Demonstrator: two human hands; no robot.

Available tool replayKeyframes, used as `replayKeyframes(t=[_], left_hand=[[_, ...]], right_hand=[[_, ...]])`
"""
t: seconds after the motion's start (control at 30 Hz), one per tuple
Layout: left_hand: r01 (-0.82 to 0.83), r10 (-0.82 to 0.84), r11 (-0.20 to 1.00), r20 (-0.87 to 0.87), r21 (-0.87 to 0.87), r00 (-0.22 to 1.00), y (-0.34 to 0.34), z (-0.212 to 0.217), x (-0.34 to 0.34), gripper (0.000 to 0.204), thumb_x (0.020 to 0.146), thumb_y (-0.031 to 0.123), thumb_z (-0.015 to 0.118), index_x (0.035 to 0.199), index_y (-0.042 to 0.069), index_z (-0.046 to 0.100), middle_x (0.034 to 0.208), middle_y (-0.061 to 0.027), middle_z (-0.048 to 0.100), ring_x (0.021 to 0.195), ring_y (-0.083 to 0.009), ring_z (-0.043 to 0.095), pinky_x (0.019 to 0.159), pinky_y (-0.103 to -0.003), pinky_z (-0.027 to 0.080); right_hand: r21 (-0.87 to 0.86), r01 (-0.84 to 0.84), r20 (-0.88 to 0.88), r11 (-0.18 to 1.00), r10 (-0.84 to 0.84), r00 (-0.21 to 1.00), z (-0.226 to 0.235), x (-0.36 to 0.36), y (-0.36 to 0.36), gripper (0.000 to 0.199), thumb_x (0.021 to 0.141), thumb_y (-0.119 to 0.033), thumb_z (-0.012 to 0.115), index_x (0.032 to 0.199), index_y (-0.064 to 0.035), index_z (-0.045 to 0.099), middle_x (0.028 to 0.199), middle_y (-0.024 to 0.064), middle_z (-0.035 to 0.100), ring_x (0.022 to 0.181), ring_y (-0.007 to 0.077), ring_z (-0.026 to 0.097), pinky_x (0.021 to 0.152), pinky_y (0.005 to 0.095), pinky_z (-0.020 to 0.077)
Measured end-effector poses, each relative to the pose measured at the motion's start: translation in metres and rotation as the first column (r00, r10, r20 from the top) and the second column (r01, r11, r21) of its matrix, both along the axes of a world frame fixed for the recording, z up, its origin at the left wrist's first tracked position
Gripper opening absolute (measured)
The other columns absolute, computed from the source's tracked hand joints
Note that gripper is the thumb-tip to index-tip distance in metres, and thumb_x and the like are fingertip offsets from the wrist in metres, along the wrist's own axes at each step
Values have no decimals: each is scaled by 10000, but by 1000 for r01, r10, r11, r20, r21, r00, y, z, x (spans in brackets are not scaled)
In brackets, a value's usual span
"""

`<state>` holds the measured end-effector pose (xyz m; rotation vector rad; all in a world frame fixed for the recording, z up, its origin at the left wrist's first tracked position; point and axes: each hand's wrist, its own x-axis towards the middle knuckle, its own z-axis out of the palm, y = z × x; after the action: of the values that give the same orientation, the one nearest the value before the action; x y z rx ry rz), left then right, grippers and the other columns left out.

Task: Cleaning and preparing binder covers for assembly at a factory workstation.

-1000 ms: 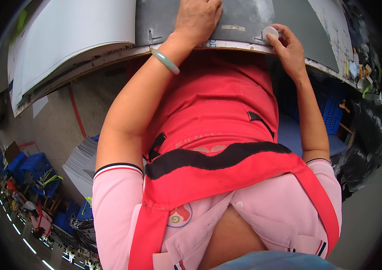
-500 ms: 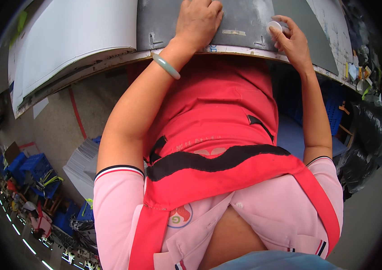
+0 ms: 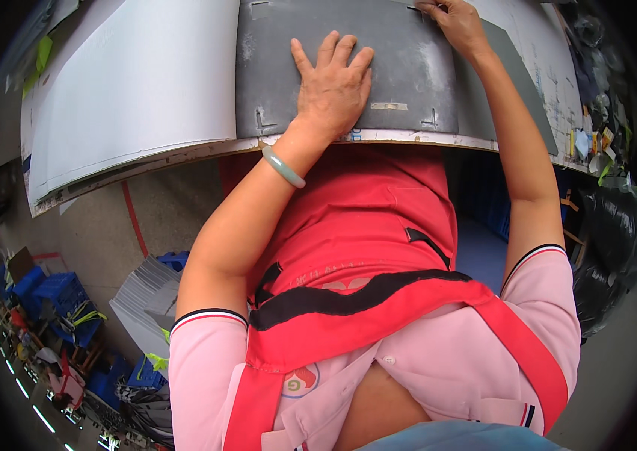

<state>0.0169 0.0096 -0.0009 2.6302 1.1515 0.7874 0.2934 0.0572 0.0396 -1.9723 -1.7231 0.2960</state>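
A dark grey rectangular board (image 3: 273,68) lies on the worktable, with small L-shaped slots near its corners, whitish smudges and a strip of tape near its front edge. My left hand (image 3: 332,89) rests flat on it, fingers spread, holding nothing. At the board's far right corner, my right hand (image 3: 454,22) is closed in a pinch beside a slot. The round white disc, seen between these fingers half a second ago, is hidden now. A darker grey-green sheet (image 3: 510,90) shows beyond the board's right edge.
Large white sheets (image 3: 131,83) lie to the left, their near edge curling by the table's rim (image 3: 409,138). Black plastic bags (image 3: 608,248) stand at the right. Blue crates (image 3: 63,293) and a stack of grey sheets (image 3: 146,297) are on the floor at left.
My right hand has moved from the board's near right corner to its far right corner. My left hand has opened from curled fingers to a flat spread. The table sits lower in view.
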Motion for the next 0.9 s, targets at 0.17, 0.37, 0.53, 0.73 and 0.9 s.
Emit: replayKeyframes(t=[0.17,0.37,0.53,0.73,0.9], left_hand=[[-2,2,1000,5,3,1000,2,-2,-3,344,934,270,613,1268,186,626,1354,-72,546,1372,-308,428,1104,-764,162],[-18,18,1000,-28,6,999,0,3,1,350,954,270,610,1296,197,623,1367,-53,534,1382,-281,434,1103,-737,213],[-19,20,1000,-28,7,999,0,2,0,348,956,277,605,1295,197,625,1376,-48,532,1386,-276,431,1109,-734,207],[-35,35,999,-13,-6,999,-1,1,1,339,958,280,601,1287,201,631,1371,-46,542,1387,-273,430,1114,-734,200],[-36,36,999,-24,19,999,-1,-2,0,336,955,292,605,1277,201,640,1365,-45,549,1387,-268,428,1111,-738,204]], right_hand=[[63,-112,9,992,112,994,0,-3,6,173,881,-174,668,903,-15,734,796,185,704,687,237,661,679,368,521],[-157,173,-181,972,-201,963,5,1,-1,185,915,-155,618,990,-2,689,763,95,681,667,167,640,637,338,529],[-134,258,-284,957,-287,915,9,-16,-1,244,893,-112,602,1116,-15,585,747,52,637,618,139,608,568,305,523],[-234,283,-191,930,-330,924,13,-19,2,271,868,-101,598,1116,8,594,720,64,631,580,144,603,503,312,500],[-313,136,-193,940,-203,960,25,-14,13,233,882,-73,631,1063,67,593,710,71,630,587,138,618,498,295,512]])
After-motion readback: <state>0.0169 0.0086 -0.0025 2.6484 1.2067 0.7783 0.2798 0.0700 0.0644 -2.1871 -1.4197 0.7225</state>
